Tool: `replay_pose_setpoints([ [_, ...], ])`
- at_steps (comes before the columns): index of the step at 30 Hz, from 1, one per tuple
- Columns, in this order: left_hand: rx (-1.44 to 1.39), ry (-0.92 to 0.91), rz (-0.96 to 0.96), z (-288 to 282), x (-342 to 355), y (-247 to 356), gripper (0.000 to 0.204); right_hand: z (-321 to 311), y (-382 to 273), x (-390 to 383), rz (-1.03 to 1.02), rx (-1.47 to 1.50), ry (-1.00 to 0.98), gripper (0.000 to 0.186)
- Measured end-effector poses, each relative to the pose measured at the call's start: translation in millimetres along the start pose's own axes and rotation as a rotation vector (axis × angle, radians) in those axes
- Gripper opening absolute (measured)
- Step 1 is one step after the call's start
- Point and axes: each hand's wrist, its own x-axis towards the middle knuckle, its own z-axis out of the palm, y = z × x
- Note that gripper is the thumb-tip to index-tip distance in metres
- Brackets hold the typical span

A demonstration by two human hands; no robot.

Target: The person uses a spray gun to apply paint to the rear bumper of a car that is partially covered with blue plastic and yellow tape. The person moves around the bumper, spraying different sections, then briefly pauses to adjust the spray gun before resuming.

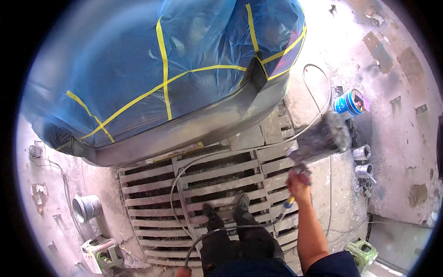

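Observation:
My right hand [298, 184] grips a spray gun [300, 168], blurred by motion, with a hose fitting [290, 201] hanging below it. Just beyond the gun is a dark grey, smeared shape [325, 136] that I cannot make out. My left hand [183, 272], at the lower edge, is closed round a dark hose [221, 229]. Ahead, a vehicle under blue plastic sheeting [129, 64] with yellow tape [163, 55] has its bare grey bumper [157, 134] exposed.
I stand on floor grating [152, 201]. A grey hose [230, 153] loops across it. Cans [361, 152] and a blue bucket [346, 104] line the right wall. At left are a grey bucket [86, 207] and a green stool [99, 251]; another green stool [362, 254] is lower right.

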Motion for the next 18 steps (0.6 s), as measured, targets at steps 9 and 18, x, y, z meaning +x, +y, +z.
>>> replay_pose_setpoints([
  [9,1.018,0.047,0.564,3.9,39.1,-20.7,0.009,-9.4,-2.1,6.6,-0.201,-0.004,0.123,0.004],
  [18,-0.230,0.114,0.126,4.8,-20.7,35.6,0.018,62.1,-14.0,-91.3,-0.061,0.051,-0.503,0.021],
])
